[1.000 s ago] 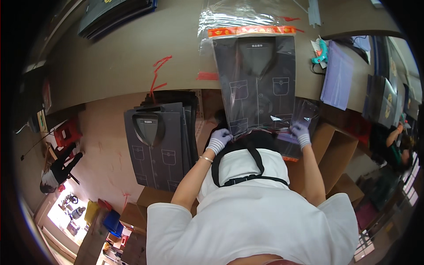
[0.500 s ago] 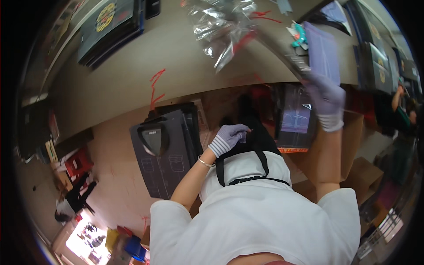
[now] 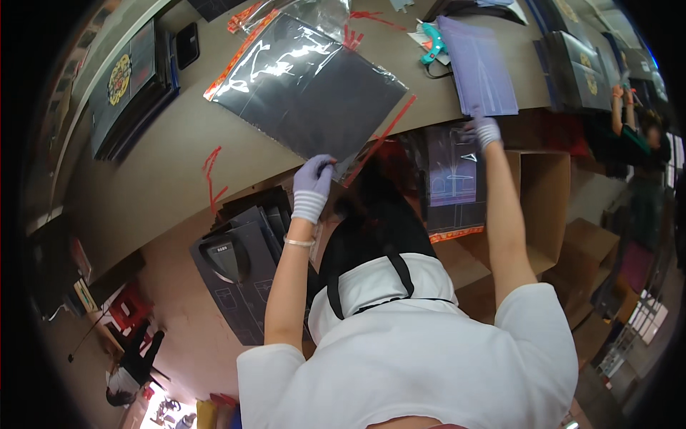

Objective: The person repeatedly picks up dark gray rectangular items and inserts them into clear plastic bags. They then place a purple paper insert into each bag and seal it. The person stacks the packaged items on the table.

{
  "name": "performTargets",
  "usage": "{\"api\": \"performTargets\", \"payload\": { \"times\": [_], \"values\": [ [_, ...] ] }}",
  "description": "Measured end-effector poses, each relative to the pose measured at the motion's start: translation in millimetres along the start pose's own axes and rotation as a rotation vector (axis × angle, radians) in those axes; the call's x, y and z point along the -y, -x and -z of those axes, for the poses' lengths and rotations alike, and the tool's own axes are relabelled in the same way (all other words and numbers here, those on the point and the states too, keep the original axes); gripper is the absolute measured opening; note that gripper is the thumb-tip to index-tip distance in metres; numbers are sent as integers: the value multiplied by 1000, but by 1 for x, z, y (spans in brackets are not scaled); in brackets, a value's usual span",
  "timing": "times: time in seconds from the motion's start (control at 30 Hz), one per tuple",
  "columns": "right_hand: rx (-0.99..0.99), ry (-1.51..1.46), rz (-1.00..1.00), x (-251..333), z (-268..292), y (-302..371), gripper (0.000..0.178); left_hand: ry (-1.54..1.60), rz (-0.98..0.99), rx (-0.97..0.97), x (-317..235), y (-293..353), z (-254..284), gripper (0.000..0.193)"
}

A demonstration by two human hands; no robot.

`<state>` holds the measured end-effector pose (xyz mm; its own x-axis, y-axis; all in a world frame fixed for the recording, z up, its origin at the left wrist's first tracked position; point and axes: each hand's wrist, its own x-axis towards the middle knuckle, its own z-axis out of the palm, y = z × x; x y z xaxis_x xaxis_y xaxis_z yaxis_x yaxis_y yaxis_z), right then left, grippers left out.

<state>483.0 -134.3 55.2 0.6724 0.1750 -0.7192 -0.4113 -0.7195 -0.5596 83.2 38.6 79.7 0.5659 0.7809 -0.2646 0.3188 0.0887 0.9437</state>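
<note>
A dark flat sheet in a clear plastic bag (image 3: 314, 89) lies slantwise on the table, its near corner over the front edge. The bag has an orange patterned strip at its far left side and a red strip along its right side. My left hand (image 3: 314, 179), in a pale purple glove with a striped cuff, pinches that near corner. My right hand (image 3: 482, 131), gloved alike and slightly blurred, is at the near edge of a stack of purple printed sheets (image 3: 482, 71); its fingers are partly smeared, and whether they grip a sheet is unclear.
A teal tape dispenser (image 3: 431, 43) sits left of the purple stack. Dark folders (image 3: 127, 93) and a phone (image 3: 186, 46) lie on the left. Dark carrier bags (image 3: 236, 286) stand below the table's edge, cardboard boxes (image 3: 547, 207) at right. Another person (image 3: 647, 143) works at far right.
The dark sheet, a moving blur by my right hand before, now lies bagged on the table. My left hand has gone from my waist to its corner; my right hand has moved toward the purple stack.
</note>
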Motion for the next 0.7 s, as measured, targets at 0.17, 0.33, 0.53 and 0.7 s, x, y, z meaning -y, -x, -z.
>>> {"api": "performTargets", "payload": {
  "times": [0.17,0.33,0.53,0.7],
  "values": [
    [-28,-67,-200,19,24,-17,61,-692,-387,-99,-21,-46,-45,15],
    [-120,-377,160,-76,74,6,40,-778,-382,8,-8,-75,-49,12],
    [-247,-227,582,-88,23,178,29,76,-11,-81,14,-83,-47,10],
    [133,34,531,-131,-52,225,27,27,-118,-98,-19,-78,-49,11]
  ]
}}
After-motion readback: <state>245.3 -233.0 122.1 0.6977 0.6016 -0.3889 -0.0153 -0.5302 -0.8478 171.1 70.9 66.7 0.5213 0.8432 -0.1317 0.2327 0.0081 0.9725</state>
